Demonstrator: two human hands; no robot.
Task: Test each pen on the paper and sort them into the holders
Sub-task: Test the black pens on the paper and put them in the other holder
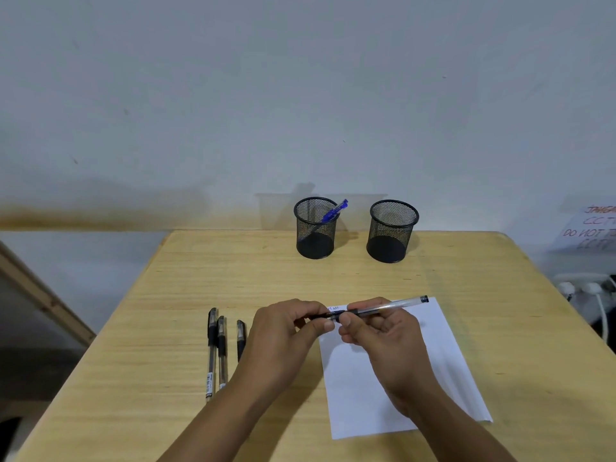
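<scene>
Pen (376, 308) under test is a clear-barrelled one, held level above the top edge of the paper (393, 378), its far end pointing right.

Head view: my right hand (383, 331) grasps the barrel with curled fingers; my left hand (283, 331) pinches the dark end, which I judge to be the cap, though my fingers hide the joint. A few small marks show on the paper just behind my hands.

Step in hand, as I judge it: uncapping or recapping this pen; I cannot tell which.

Three capped pens (220, 348) lie side by side on the table (166, 295), left of my left hand. The left holder (315, 228) contains one blue pen (335, 211); the right holder (392, 230) appears empty.

Next move requires the tip bared and lowered to a bare area of the paper, then a holder chosen according to the result.
</scene>
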